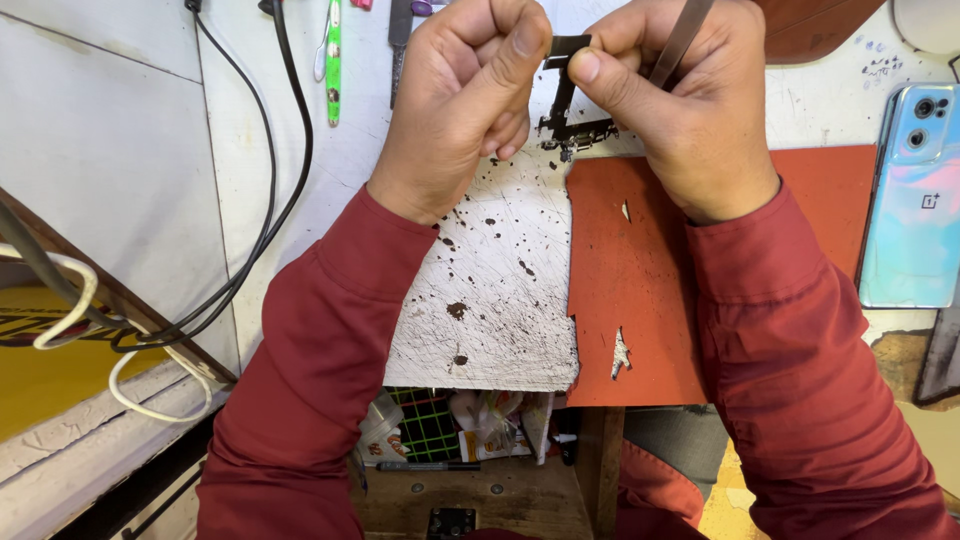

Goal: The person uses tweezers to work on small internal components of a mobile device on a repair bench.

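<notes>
Pinching the small dark metal part (pixel 566 90) between both thumbs, our left hand (pixel 462 100) at nine o'clock, right hand (pixel 672 100) at three, its long axis runs twelve-to-six.

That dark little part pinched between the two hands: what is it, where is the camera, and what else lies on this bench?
There is no machine here: a person in red sleeves works with bare hands, filmed by a camera on their head that looks down. The left hand and the right hand together pinch a small dark metal part, thin and angular; its exact kind cannot be told. The right hand also holds metal tweezers. Below lies a scratched white worktop with a torn red mat. A light blue smartphone lies face down at the right, and black cables hang at the left.
</notes>
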